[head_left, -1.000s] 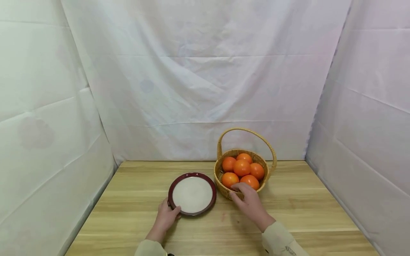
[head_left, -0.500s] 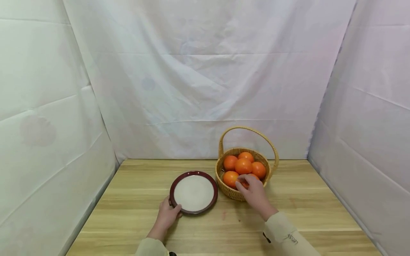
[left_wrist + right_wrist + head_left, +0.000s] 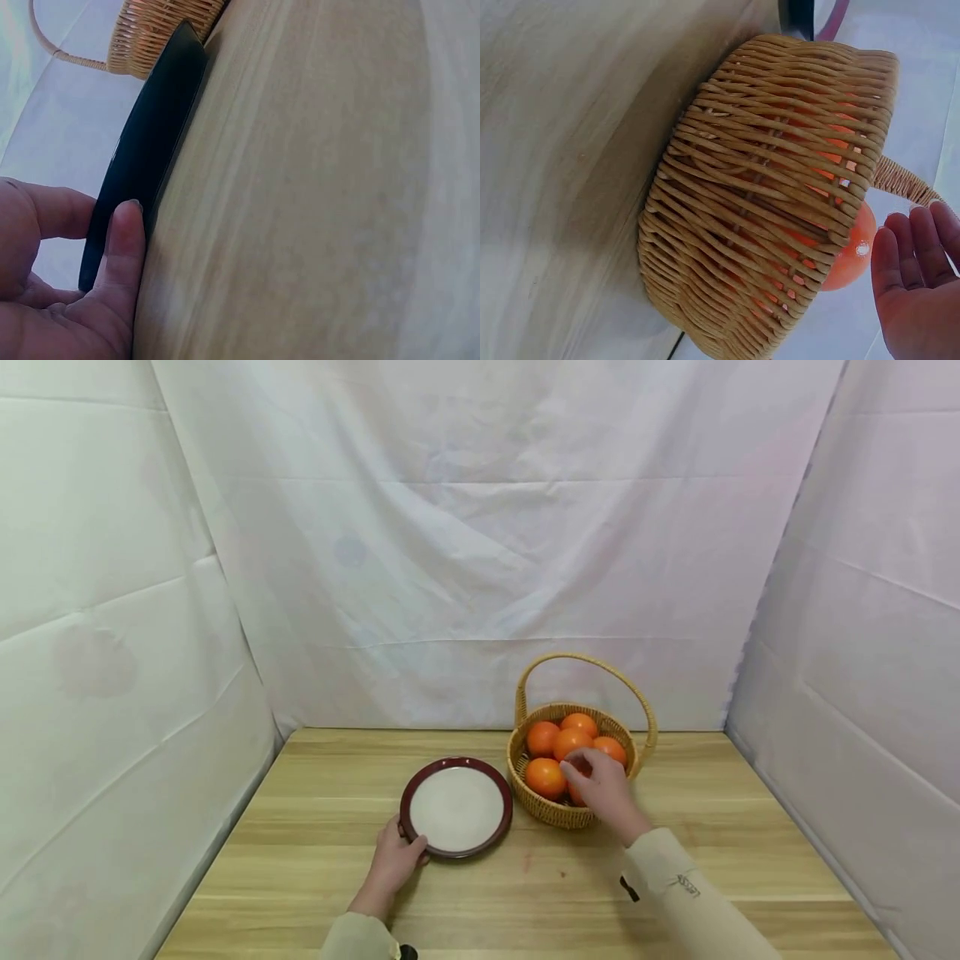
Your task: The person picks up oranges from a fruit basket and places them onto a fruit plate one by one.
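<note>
A white plate with a dark red rim [image 3: 457, 810] lies on the table, left of a wicker basket [image 3: 558, 814]. My left hand [image 3: 392, 864] grips the plate's near-left edge; the left wrist view has the hand [image 3: 94, 300] pinching the plate's dark side [image 3: 146, 142]. Several oranges [image 3: 546, 778] fill the basket. My right hand [image 3: 607, 787] hovers over the front-right fruit and partly hides it. In the right wrist view, the hand's [image 3: 922, 292] fingers are extended, near an orange [image 3: 855, 251] that bulges above the basket rim; contact cannot be told.
The basket's tall arched handle [image 3: 588, 662] rises behind the oranges. White cloth [image 3: 450, 560] hangs at the back and on both sides of the wooden table [image 3: 322, 810]. A small black strip [image 3: 628, 888] shows beside the right cuff.
My right hand has moved right and slightly farther in over the basket, from its front rim to the front-right orange. The left hand keeps its grip on the plate. The head view shifts slightly.
</note>
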Demonstrator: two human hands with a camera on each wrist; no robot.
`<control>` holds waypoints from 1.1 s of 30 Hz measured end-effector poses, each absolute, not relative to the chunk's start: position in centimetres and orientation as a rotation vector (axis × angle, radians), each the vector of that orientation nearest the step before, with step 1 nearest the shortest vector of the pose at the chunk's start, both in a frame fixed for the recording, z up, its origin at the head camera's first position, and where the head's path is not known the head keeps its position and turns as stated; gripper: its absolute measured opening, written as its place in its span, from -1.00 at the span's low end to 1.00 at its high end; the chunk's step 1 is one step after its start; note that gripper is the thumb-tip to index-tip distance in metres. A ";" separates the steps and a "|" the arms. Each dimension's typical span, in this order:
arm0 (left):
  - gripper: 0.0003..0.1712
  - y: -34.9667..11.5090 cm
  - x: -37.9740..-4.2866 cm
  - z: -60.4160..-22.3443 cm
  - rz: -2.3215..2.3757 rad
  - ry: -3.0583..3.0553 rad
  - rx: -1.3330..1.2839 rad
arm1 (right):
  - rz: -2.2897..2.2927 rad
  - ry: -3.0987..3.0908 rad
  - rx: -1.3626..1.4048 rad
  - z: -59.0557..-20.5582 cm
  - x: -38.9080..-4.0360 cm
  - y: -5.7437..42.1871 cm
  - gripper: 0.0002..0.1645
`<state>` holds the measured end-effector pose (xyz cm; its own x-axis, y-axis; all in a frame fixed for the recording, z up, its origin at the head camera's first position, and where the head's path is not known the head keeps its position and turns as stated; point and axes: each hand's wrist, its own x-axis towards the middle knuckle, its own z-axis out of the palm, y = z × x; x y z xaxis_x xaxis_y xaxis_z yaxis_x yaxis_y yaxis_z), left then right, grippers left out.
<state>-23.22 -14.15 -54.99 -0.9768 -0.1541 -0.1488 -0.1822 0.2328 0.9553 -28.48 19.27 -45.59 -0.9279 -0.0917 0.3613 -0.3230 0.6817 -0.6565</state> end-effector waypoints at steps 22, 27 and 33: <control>-0.23 -14.3 -22.7 -54.9 1.912 2.446 -0.344 | 1.246 -2.744 0.038 -43.1 -31.2 21.0 -0.39; -0.24 -14.1 -22.9 -55.2 1.920 2.459 -0.330 | 1.282 -2.765 -0.026 -42.9 -31.8 21.5 -0.28; -0.26 -13.8 -22.9 -55.3 1.936 2.441 -0.324 | 1.233 -2.811 -0.079 -43.1 -32.5 22.3 -0.23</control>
